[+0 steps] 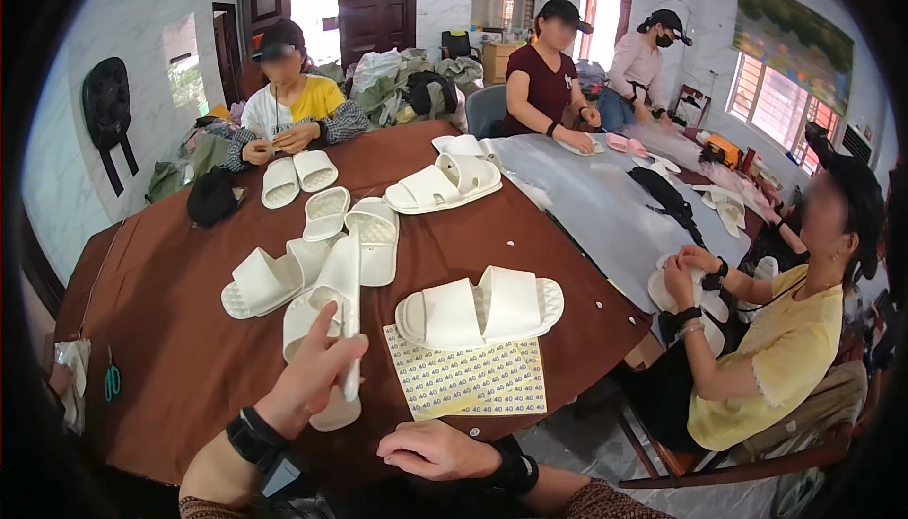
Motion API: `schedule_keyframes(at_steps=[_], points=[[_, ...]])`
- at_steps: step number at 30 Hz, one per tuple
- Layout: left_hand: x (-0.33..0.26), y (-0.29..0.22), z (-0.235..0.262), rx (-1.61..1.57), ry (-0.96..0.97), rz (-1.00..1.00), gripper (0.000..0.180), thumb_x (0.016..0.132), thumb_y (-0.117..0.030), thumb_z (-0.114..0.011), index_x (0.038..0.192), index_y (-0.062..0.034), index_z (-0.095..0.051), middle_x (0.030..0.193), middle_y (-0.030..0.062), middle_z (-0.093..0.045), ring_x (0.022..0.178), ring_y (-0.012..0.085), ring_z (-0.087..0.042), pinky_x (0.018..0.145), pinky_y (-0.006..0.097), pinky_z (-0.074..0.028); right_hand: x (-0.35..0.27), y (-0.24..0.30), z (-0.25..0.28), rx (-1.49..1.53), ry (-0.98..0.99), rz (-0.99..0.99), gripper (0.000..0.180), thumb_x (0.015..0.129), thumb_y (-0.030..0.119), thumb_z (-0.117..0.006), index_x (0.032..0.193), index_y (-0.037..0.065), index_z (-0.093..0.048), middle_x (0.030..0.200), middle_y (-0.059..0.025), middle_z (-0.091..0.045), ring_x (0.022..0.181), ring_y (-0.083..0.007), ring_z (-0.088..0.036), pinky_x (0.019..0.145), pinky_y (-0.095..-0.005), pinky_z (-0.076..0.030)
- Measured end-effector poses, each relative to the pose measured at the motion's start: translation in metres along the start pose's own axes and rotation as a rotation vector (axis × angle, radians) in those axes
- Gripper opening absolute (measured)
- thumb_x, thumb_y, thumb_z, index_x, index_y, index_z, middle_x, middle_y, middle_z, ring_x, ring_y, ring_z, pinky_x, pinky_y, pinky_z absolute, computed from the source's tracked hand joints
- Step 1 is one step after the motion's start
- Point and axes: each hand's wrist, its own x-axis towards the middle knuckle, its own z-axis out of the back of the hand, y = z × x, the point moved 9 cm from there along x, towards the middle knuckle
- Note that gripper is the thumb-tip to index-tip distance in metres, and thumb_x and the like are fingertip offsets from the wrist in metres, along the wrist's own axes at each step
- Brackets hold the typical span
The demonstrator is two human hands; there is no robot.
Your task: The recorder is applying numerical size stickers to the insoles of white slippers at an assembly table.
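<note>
My left hand (317, 368) is closed at a white slipper (348, 278) tipped up on its edge, thumb across its side and index finger stretched along it. Beneath it lies another white slipper (331, 415), partly covered. My right hand (440, 451) is curled closed at the near table edge; its fingertips are hidden, so anything in them cannot be seen. Just beyond it are a yellow sheet of small printed stickers (473, 387) and, resting against the sheet's far edge, a pair of white slippers (478, 311).
More white slippers (260, 282) lie across the brown-covered table (189, 358). Teal-handled scissors (113, 382) are at the left edge, a black cap (213, 199) farther back. Co-workers sit around; one in yellow (766, 358) handles white slippers at right. A grey sheet (577, 197) covers the adjoining table.
</note>
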Motion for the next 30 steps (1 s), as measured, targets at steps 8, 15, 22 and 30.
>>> schedule_keyframes(at_steps=[8,15,22,30], points=[[-0.035,-0.002,0.048,0.176,-0.120,0.014,0.090,0.082,-0.015,-0.069,0.151,0.0032,-0.015,0.102,0.0149,-0.057,0.082,0.0175,-0.058,0.069,0.029,-0.049,0.003,0.002,-0.001,0.008,0.000,0.027,0.012,0.090,0.006,-0.063,0.101,0.001,-0.060,0.087,-0.0120,-0.064,0.080,-0.0278,-0.065,0.070,-0.0343,-0.051],[-0.042,-0.001,0.036,0.273,-0.093,0.000,0.094,0.078,-0.020,-0.075,0.150,0.0051,-0.020,0.122,0.0196,-0.052,0.102,0.0205,-0.057,0.086,0.033,-0.048,0.001,0.000,-0.002,-0.020,-0.001,0.009,0.013,0.090,0.009,-0.063,0.101,0.002,-0.061,0.086,-0.0125,-0.064,0.078,-0.0289,-0.065,0.069,-0.0356,-0.051],[-0.043,0.013,0.030,0.413,-0.048,0.000,0.091,0.079,-0.021,-0.075,0.148,0.0073,-0.023,0.139,0.0249,-0.043,0.122,0.0274,-0.049,0.101,0.033,-0.042,0.001,-0.003,-0.003,0.006,0.031,-0.015,0.013,0.090,0.009,-0.063,0.101,0.002,-0.061,0.086,-0.0127,-0.064,0.077,-0.0296,-0.064,0.068,-0.0360,-0.051],[-0.063,-0.006,0.024,0.768,-0.006,-0.197,0.080,0.081,-0.024,-0.069,0.144,0.0070,-0.030,0.141,0.0260,-0.042,0.134,0.0334,-0.041,0.110,0.037,-0.033,0.002,0.001,-0.001,0.013,0.037,-0.005,0.014,0.090,0.008,-0.061,0.103,0.002,-0.060,0.088,-0.0125,-0.064,0.081,-0.0284,-0.065,0.071,-0.0355,-0.051]])
